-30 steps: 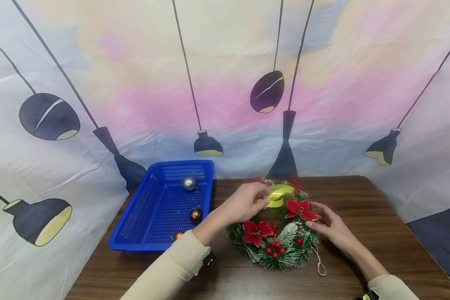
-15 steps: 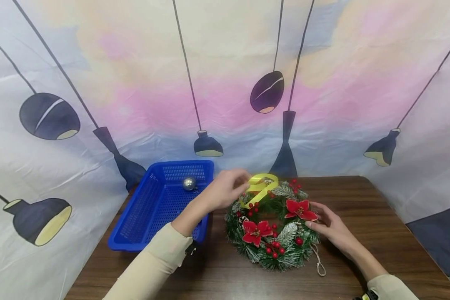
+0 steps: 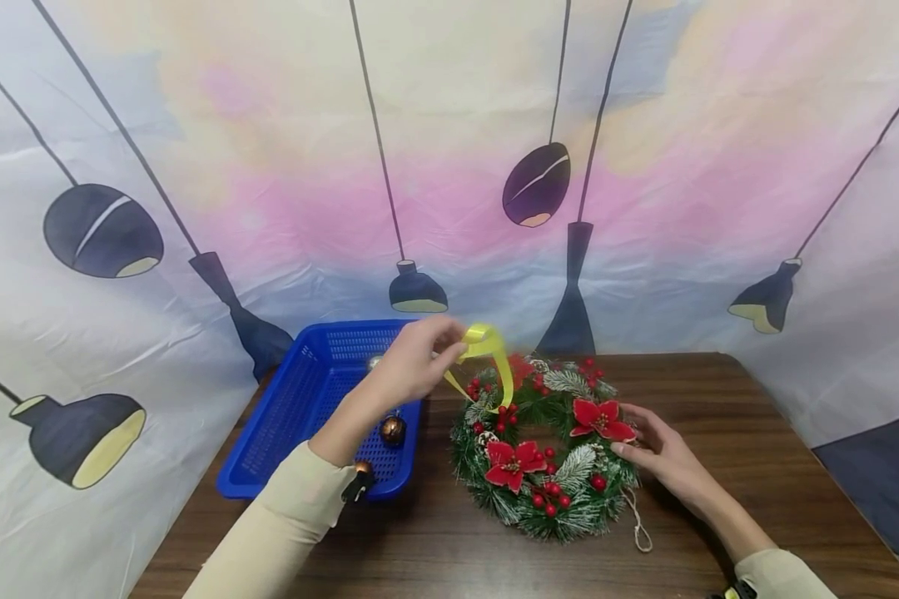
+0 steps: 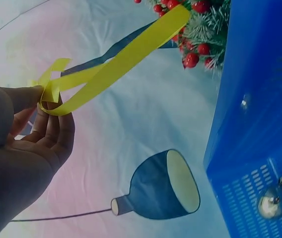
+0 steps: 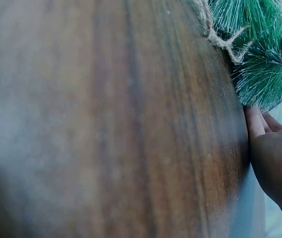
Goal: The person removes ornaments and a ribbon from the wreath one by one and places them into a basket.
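Note:
My left hand [image 3: 414, 356] pinches a yellow ribbon [image 3: 505, 381] between thumb and fingers, above the left rim of the wreath. In the left wrist view the ribbon [image 4: 113, 64] loops away from the fingertips toward red berries. The green wreath [image 3: 569, 517] lies on the table, with frosted sprigs, red berries and red poinsettias [image 3: 603, 418]. At its right edge my right hand [image 3: 667, 453] holds the wreath, thumb on top. The right wrist view shows those fingers against the green needles [image 5: 265, 74]; part of the hand is out of frame.
Left of the wreath stands a blue basket [image 3: 250, 466] holding a silver ball [image 4: 274, 201] and copper-brown baubles [image 3: 393, 430]. A twine loop [image 3: 640, 532] trails from the wreath's right side onto the wooden table [image 3: 764, 466]. A lamp-printed cloth [image 3: 479, 241] hangs behind.
My left hand has moved left and up from over the wreath, drawing the yellow ribbon with it. The ribbon now hangs in a raised loop. My right hand and the wreath have stayed put.

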A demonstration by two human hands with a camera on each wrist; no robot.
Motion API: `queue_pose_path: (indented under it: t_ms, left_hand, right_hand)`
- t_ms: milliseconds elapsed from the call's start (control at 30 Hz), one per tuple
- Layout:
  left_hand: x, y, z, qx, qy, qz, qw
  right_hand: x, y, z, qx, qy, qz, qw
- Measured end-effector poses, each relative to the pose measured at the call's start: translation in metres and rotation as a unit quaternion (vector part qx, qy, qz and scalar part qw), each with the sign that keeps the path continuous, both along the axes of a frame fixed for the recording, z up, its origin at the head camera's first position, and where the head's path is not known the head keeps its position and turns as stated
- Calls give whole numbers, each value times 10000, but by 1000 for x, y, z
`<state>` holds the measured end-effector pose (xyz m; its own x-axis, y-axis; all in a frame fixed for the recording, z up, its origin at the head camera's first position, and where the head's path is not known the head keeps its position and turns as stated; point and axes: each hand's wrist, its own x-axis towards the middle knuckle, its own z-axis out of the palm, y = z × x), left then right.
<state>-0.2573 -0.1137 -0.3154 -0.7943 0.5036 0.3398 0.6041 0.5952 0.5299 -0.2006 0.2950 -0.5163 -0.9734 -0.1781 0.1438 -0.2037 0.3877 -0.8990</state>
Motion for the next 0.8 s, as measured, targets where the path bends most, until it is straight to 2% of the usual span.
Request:
queue_pose_path:
  t_ms: [167, 333, 500, 633, 800]
  left_hand:
    - [1, -10, 6, 128, 285, 88, 9995]
    - [-1, -22, 11, 303, 338, 253, 9986]
    - [-2, -36, 22, 607, 364, 399, 9967]
    - [-2, -46, 29, 864, 528, 457, 9938]
    - [-3, -57, 31, 900, 685, 600, 9918]
  right_hand:
    - [0, 1, -1, -9, 28, -15, 10000]
    - [-1, 0, -2, 40, 7, -36, 10000]
    - [0, 0, -2, 40, 49, -23, 10000]
    - [0, 0, -1, 31, 86, -16, 10000]
    - [0, 1, -2, 69, 87, -13, 9999]
